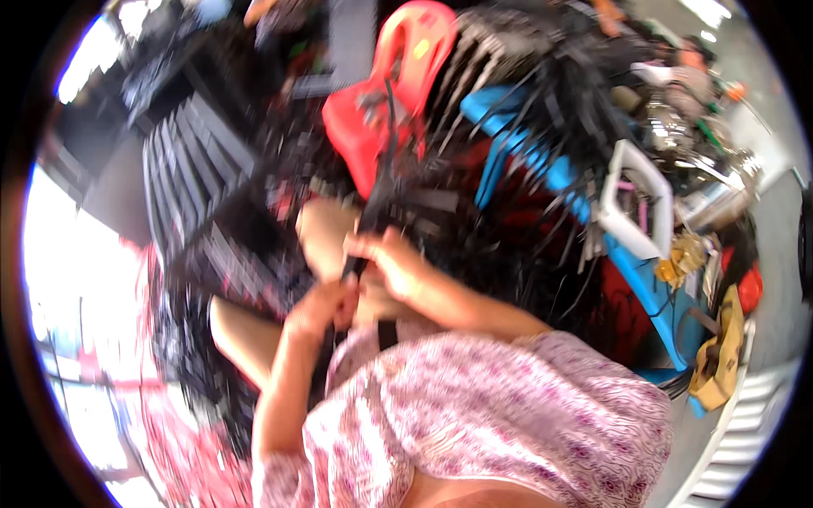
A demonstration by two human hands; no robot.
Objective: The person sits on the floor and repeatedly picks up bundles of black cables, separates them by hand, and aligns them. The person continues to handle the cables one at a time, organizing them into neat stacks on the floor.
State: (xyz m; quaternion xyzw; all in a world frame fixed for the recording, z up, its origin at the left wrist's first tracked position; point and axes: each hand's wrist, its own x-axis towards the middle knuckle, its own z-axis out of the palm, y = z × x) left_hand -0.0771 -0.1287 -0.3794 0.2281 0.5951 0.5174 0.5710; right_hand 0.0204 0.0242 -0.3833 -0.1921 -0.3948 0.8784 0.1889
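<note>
Just above my lap, both hands are closed around a long black strip (383, 188). My left hand (326, 306) is in a fist at its lower end. Close by, slightly higher and to the right, my right hand (391, 256) pinches the same strip between thumb and fingers. From there the strip runs up and away toward a small red plastic chair (345, 127), where its far end lies across the seat. Motion blur hides the strip's exact kind and its finer details. Small greyish pieces rest on the chair seat.
Tangled black strips (584, 93) hang over a blue bench (563, 182) on the right. A white plastic box (611, 207) with pink items sits on it. At the left stands a black slatted crate (190, 173). A yellow bag (720, 360) lies far right.
</note>
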